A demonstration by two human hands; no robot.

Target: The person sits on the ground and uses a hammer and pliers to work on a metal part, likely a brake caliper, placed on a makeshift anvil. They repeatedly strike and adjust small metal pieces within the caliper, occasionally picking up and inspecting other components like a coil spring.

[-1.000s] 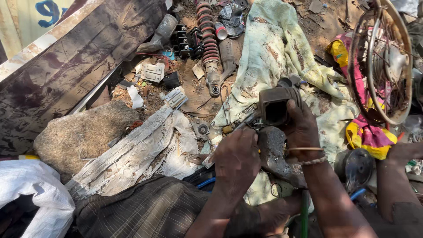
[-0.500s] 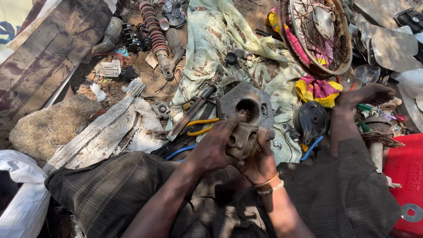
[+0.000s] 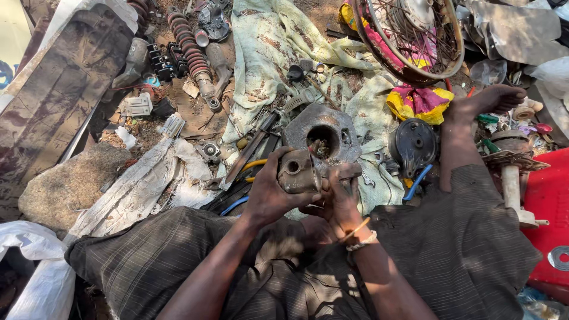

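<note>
left hand (image 3: 269, 195) grip closed on metal engine part (image 3: 299, 172) | right hand (image 3: 339, 198) grip clasps it too

— What do you have lying beyond your knees?

— You've got a stained pale green cloth (image 3: 278, 53) spread on the dirt, with a coil-spring shock absorber (image 3: 192, 56) just beside its left edge. At the top right you see a spoked wheel (image 3: 412, 35) resting over a yellow and pink rag (image 3: 421, 101).

— And nearer to you?

— A round dark cover (image 3: 415, 145) sits near your leg, a flat stone (image 3: 68, 184) lies at the left, and a red plastic container (image 3: 548, 207) stands at the right edge.
</note>
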